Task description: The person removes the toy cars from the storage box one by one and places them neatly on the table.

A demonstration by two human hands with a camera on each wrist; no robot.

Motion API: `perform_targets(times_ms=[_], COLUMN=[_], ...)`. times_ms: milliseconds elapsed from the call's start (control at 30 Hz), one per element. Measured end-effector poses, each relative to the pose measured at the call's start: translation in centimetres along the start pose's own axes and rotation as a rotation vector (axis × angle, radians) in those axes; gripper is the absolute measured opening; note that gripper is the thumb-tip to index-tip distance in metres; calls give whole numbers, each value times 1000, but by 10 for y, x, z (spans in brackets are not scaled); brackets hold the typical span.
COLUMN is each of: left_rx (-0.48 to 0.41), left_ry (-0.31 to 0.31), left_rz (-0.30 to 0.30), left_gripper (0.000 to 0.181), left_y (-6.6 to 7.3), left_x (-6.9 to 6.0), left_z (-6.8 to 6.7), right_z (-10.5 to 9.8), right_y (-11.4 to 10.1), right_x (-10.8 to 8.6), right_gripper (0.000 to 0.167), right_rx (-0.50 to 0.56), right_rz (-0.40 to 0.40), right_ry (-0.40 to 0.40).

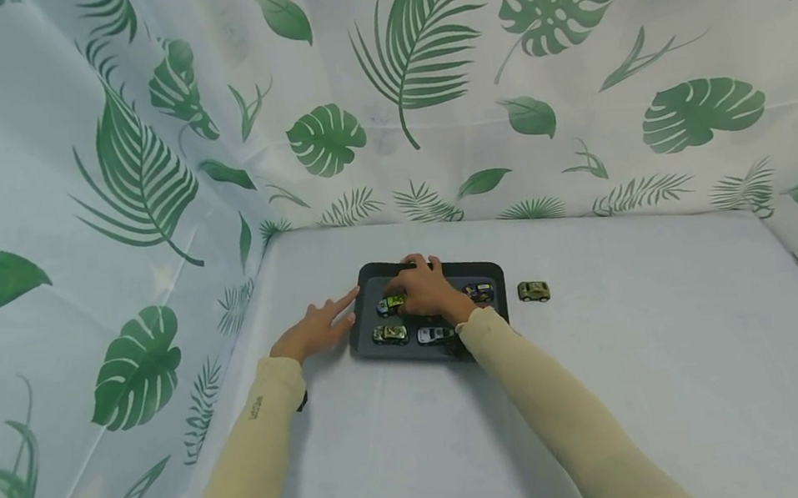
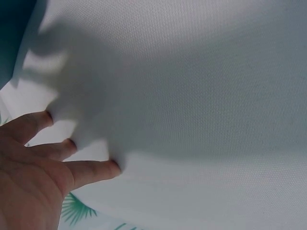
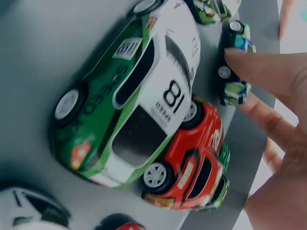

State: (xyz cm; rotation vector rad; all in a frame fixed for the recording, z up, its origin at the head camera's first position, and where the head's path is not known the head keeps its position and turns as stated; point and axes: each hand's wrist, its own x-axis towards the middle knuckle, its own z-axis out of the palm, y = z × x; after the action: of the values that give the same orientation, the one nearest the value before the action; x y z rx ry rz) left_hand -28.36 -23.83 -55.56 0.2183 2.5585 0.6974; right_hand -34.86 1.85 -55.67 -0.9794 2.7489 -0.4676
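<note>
On white table (image 1: pixel 684 346): likely placing blue-green toy car (image 1: pixel 388 307), pinched in right hand (image 1: pixel 423 289), inside dark rectangular tray (image 1: pixel 473 269); spreading left hand (image 1: pixel 318 327) alongside; needing release next.

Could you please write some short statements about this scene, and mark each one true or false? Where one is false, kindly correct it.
1. A green toy car stands on the table, outside the tray. True.
2. The left hand grips a toy car. False: it holds none; its fingers are spread beside the tray's left edge.
3. The right hand holds a blue-and-green toy car. True.
4. The tray is bright red. False: it is dark grey to black.
5. The right wrist view shows a green-and-white toy car. True.
6. Both sleeves are dark blue. False: they are pale yellow.
</note>
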Motion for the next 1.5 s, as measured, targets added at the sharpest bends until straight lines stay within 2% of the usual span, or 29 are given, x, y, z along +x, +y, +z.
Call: perform_targets(times_ms=[233,400,567,733,933,1100,1300,1500], left_rx=[3,6,1,9,21,18,31,-32], left_ry=[-2,-6,-12,-21,-7,-16,-19,-35], left_rz=[-6,-10,-16,-12,7,13,32,33], left_gripper=[61,61,61,61,60,61,61,63], left_y=[3,3,3,4,4,3,1,3], left_x=[-1,-3,-4,-4,-4,-4,-5,-7], left_z=[1,-1,-2,-2,-1,-2,-3,0], right_z=[-4,-7,-11,-18,-26,-37,-48,-54], right_y=[3,7,10,14,19,23,28,36], right_x=[0,1,-2,-9,-21,-34,-49,-66], right_gripper=[46,51,51,47,39,38,38,37], right_rx=[41,74,77,66,103,129,135,128], right_rz=[11,-17,-35,-19,-18,0,-12,-12], right_ry=[-6,-7,-9,13,49,67,126,182])
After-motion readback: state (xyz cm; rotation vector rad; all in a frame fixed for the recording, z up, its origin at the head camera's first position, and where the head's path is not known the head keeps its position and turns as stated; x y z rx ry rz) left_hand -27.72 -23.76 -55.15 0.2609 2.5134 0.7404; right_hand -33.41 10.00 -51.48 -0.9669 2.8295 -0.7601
